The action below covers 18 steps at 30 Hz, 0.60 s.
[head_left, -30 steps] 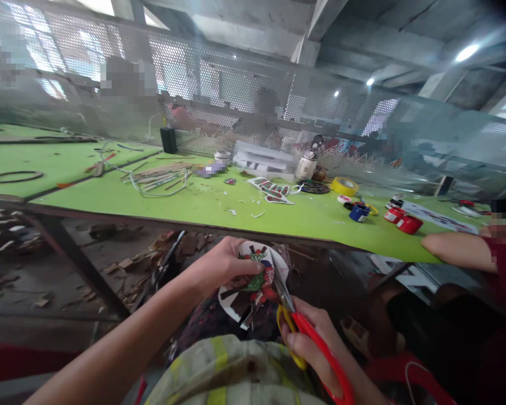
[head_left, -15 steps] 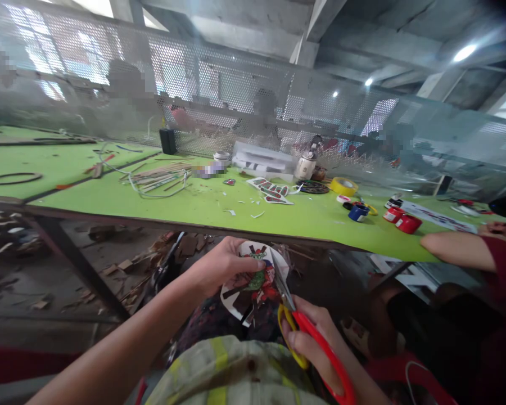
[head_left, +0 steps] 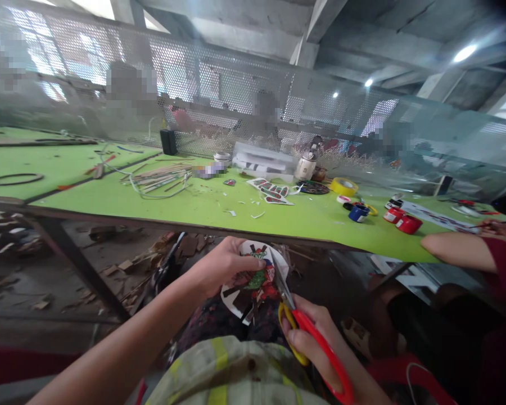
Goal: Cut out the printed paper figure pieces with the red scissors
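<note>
My left hand (head_left: 231,263) pinches a round white paper cutout (head_left: 257,281) printed with green, red and dark figures, held over my lap below the table's edge. My right hand (head_left: 314,332) grips a pair of scissors (head_left: 297,323) with one red and one yellow handle. The scissor blades lie at the right side of the cutout, their tips pointing up and away from me. Whether paper sits between the blades I cannot tell. Part of the cutout is hidden behind my left fingers.
On the green table (head_left: 185,208) lie printed paper pieces (head_left: 272,191), thin sticks (head_left: 164,175), yellow tape (head_left: 343,186), a blue paint jar (head_left: 358,212) and red jars (head_left: 408,223). A co-worker's arm (head_left: 455,247) rests at the right. Scraps litter the floor.
My hands, the cutout and the scissors stay almost where they were. At the right, the co-worker's hand has shifted slightly over the paper strip.
</note>
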Each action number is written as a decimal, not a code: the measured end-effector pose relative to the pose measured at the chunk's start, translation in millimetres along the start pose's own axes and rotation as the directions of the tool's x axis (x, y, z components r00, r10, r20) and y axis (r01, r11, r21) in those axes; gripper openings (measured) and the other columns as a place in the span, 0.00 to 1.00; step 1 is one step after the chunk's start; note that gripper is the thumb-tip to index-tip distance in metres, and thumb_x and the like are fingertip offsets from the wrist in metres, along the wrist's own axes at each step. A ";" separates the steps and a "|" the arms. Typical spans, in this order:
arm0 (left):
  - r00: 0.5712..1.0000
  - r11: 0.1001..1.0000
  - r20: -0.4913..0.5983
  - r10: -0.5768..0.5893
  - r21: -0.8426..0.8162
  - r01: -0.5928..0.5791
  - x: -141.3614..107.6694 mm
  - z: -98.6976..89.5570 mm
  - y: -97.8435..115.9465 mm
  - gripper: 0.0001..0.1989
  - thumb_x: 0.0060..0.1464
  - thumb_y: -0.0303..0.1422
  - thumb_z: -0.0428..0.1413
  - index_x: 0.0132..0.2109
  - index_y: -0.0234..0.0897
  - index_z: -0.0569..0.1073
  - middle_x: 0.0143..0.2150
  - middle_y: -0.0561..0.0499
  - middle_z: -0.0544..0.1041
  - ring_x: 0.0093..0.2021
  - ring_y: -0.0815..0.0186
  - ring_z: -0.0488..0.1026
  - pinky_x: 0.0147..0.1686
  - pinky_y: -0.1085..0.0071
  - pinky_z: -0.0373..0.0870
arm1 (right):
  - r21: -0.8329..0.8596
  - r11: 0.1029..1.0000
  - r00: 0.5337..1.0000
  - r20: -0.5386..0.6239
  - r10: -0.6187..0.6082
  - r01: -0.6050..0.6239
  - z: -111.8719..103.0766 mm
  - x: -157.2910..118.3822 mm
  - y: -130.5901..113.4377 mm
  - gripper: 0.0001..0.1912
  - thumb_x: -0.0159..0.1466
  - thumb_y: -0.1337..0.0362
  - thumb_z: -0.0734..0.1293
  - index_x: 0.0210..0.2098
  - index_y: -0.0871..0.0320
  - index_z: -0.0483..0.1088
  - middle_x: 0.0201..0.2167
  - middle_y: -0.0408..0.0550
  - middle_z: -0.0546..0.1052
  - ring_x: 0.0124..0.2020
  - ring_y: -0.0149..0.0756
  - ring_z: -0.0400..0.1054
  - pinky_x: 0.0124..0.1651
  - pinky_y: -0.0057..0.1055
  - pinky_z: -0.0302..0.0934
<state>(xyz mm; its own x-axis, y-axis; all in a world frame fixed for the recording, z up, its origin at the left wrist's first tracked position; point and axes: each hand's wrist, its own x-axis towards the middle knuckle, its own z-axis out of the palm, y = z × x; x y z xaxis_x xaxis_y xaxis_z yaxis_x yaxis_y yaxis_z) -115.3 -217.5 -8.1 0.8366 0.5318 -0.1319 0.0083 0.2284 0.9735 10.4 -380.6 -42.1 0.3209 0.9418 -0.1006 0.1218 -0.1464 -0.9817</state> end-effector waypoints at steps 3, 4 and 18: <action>1.000 1.000 0.000 0.003 0.005 -0.003 -0.1 0.6 0.7 0.06 0.41 0.30 0.64 0.28 0.30 0.79 0.24 0.47 0.79 0.21 0.67 0.73 0.21 0.75 0.66 | -0.019 0.999 0.999 -0.015 0.043 -0.043 0.6 0.5 0.7 0.07 0.45 0.67 0.60 0.25 0.60 0.67 0.19 0.39 0.63 0.21 0.28 0.54 0.26 0.27 0.49; 1.000 1.000 0.001 0.005 0.004 -0.005 -0.4 1.0 1.1 0.06 0.41 0.30 0.64 0.29 0.30 0.79 0.24 0.47 0.80 0.22 0.66 0.73 0.22 0.75 0.67 | -0.032 0.998 0.998 -0.029 0.052 -0.053 0.8 0.8 1.4 0.08 0.45 0.67 0.60 0.25 0.60 0.67 0.19 0.39 0.63 0.21 0.28 0.54 0.26 0.27 0.49; 1.000 0.998 -0.007 0.013 0.069 -0.013 -1.3 0.6 1.9 0.08 0.42 0.30 0.64 0.31 0.29 0.79 0.24 0.46 0.80 0.19 0.69 0.71 0.16 0.77 0.61 | 0.045 0.999 0.998 -0.063 0.015 -0.012 4.8 0.0 3.5 0.05 0.45 0.69 0.61 0.23 0.60 0.68 0.18 0.39 0.63 0.20 0.27 0.54 0.26 0.26 0.47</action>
<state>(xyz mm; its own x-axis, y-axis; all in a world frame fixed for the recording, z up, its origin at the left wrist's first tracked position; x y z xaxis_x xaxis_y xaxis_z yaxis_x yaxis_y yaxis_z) -116.1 -218.3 -5.9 0.8326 0.5407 -0.1203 0.0354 0.1649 0.9857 6.3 -379.7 -46.3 0.3813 0.9185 -0.1052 0.0758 -0.1445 -0.9866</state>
